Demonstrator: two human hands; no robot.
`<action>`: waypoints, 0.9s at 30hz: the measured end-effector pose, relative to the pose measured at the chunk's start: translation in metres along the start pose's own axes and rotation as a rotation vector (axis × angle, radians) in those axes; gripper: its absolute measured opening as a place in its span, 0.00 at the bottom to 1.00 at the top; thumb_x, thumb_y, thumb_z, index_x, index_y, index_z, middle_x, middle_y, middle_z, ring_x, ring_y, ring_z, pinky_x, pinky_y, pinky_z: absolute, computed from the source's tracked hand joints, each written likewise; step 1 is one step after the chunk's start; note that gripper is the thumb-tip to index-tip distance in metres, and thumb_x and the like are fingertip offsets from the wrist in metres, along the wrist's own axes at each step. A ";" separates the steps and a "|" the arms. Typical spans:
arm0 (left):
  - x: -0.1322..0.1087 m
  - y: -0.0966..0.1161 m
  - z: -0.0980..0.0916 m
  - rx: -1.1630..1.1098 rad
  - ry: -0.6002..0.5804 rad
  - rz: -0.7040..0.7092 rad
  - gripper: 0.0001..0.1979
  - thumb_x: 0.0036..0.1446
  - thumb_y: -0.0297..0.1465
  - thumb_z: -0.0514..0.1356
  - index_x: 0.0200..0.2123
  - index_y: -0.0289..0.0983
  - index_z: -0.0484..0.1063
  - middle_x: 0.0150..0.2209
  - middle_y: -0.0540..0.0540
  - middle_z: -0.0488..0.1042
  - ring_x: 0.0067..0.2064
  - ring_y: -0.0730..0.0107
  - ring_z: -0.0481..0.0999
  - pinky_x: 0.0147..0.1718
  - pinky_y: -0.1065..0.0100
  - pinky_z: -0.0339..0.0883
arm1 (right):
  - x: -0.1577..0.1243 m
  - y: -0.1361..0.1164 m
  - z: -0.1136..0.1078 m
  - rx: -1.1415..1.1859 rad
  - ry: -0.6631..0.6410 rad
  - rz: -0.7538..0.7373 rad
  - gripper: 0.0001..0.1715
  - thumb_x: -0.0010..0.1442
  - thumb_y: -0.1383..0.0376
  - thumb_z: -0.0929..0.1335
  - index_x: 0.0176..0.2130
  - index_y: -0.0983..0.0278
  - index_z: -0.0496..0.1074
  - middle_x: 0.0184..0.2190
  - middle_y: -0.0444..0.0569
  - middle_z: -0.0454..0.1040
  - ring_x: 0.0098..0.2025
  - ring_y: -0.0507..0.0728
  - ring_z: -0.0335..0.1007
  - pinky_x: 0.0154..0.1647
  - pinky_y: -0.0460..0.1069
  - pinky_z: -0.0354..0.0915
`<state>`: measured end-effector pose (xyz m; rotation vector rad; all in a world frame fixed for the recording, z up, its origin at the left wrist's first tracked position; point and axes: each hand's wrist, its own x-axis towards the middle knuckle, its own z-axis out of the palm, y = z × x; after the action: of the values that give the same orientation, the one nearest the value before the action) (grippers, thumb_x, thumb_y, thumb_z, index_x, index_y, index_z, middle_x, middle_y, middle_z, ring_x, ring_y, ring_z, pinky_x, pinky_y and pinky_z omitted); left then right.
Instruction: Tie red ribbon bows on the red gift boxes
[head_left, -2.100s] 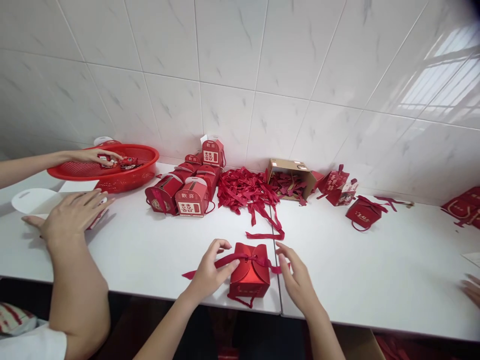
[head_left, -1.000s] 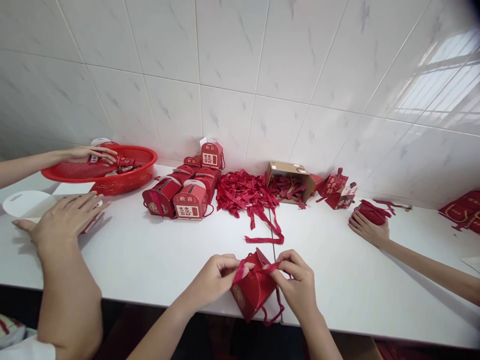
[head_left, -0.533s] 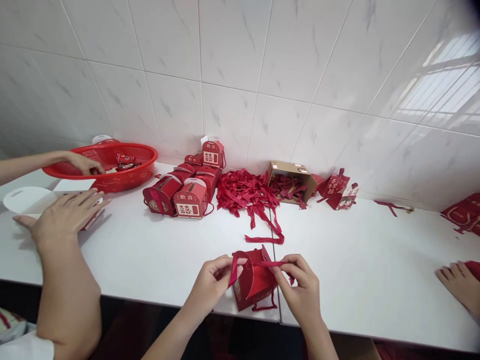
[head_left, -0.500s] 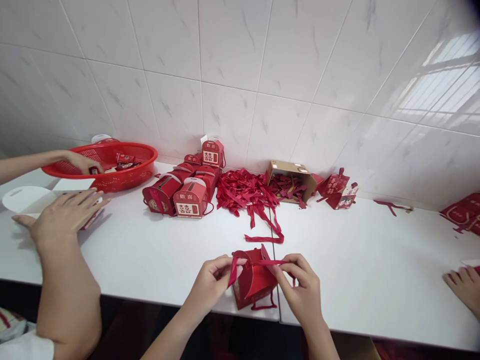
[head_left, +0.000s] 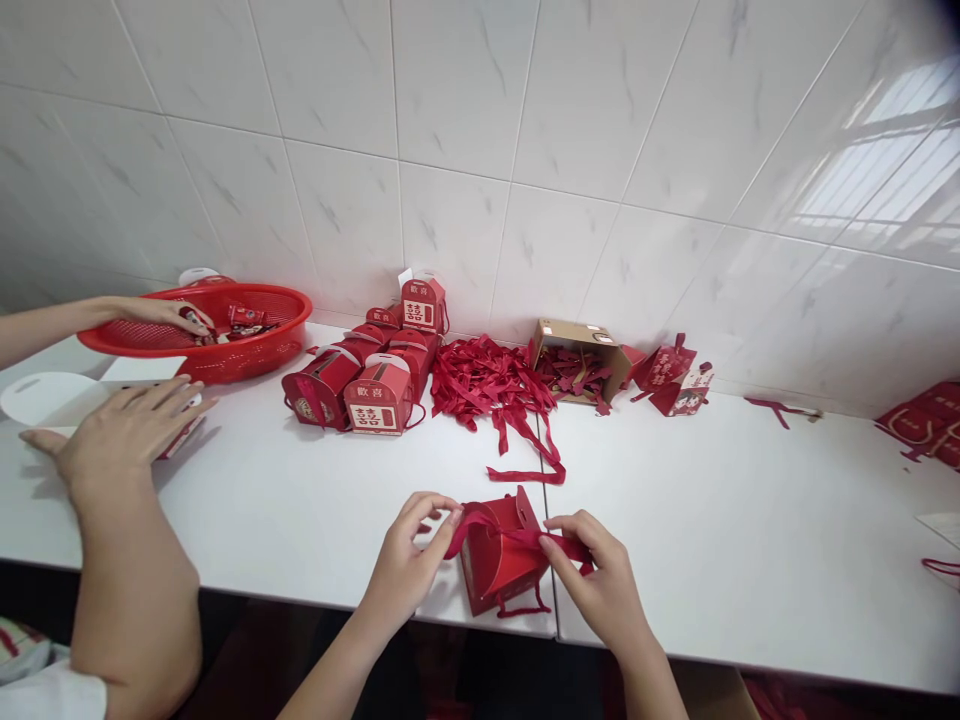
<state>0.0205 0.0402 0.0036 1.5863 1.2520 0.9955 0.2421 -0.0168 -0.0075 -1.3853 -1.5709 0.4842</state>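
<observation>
A small red gift box (head_left: 501,570) stands near the front edge of the table, with a red ribbon (head_left: 517,535) across its top. My left hand (head_left: 416,550) pinches one part of the ribbon at the box's left side. On the right side, my right hand (head_left: 592,570) has its thumb and fingers closed on the ribbon's other part. A thin red cord handle hangs from the box's near side. Behind the box lies a pile of loose red ribbons (head_left: 487,380), one strand trailing forward.
Finished-looking red boxes (head_left: 379,395) stand back left. A cardboard box (head_left: 619,370) holds red pieces. Another person's hands are at a red basket (head_left: 262,355) and a white-flapped box (head_left: 52,400). More red packaging (head_left: 926,425) lies far right.
My left hand has moved slightly up and left, and the ribbon now curves more loosely over the box. The hand at the far right has left view. The basket hand now lifts a small packet.
</observation>
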 end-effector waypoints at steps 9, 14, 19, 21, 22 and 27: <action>0.014 0.032 0.022 0.286 -0.185 0.172 0.11 0.60 0.38 0.55 0.34 0.46 0.77 0.54 0.46 0.69 0.60 0.52 0.59 0.58 0.44 0.50 | 0.011 -0.015 -0.001 -0.022 -0.057 -0.063 0.06 0.60 0.62 0.67 0.39 0.61 0.73 0.31 0.46 0.69 0.29 0.52 0.66 0.28 0.47 0.63; 0.023 0.030 0.033 0.211 -0.240 0.088 0.13 0.59 0.29 0.52 0.33 0.44 0.77 0.55 0.48 0.70 0.61 0.55 0.59 0.59 0.45 0.48 | 0.008 -0.010 0.013 -0.035 -0.076 -0.042 0.12 0.59 0.64 0.68 0.45 0.61 0.72 0.31 0.46 0.70 0.30 0.53 0.67 0.31 0.48 0.66; 0.020 0.028 0.032 0.169 -0.234 0.095 0.13 0.59 0.28 0.52 0.35 0.43 0.77 0.54 0.46 0.69 0.60 0.56 0.59 0.60 0.46 0.50 | 0.006 -0.008 0.019 -0.015 -0.028 -0.088 0.11 0.61 0.68 0.65 0.44 0.61 0.72 0.31 0.46 0.70 0.30 0.52 0.67 0.30 0.47 0.67; 0.019 0.028 0.031 0.161 -0.225 0.122 0.13 0.59 0.28 0.52 0.35 0.43 0.77 0.54 0.45 0.69 0.60 0.55 0.60 0.60 0.46 0.52 | 0.006 -0.009 0.019 -0.005 -0.021 -0.100 0.11 0.62 0.68 0.64 0.44 0.61 0.73 0.30 0.46 0.69 0.28 0.51 0.67 0.28 0.46 0.66; 0.018 0.027 0.032 0.157 -0.222 0.134 0.13 0.59 0.28 0.52 0.36 0.43 0.77 0.54 0.44 0.69 0.59 0.55 0.61 0.59 0.47 0.53 | 0.006 -0.009 0.019 -0.001 -0.020 -0.104 0.12 0.62 0.68 0.64 0.44 0.61 0.73 0.30 0.46 0.69 0.28 0.51 0.67 0.27 0.46 0.66; 0.019 0.026 0.032 0.132 -0.231 0.144 0.13 0.60 0.30 0.52 0.38 0.43 0.77 0.53 0.44 0.69 0.59 0.57 0.62 0.59 0.51 0.56 | 0.006 -0.009 0.018 0.005 -0.023 -0.116 0.12 0.62 0.69 0.64 0.45 0.61 0.73 0.31 0.47 0.70 0.30 0.52 0.68 0.29 0.46 0.67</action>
<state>0.0620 0.0508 0.0194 1.8580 1.0750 0.8027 0.2225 -0.0092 -0.0066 -1.2808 -1.6573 0.4349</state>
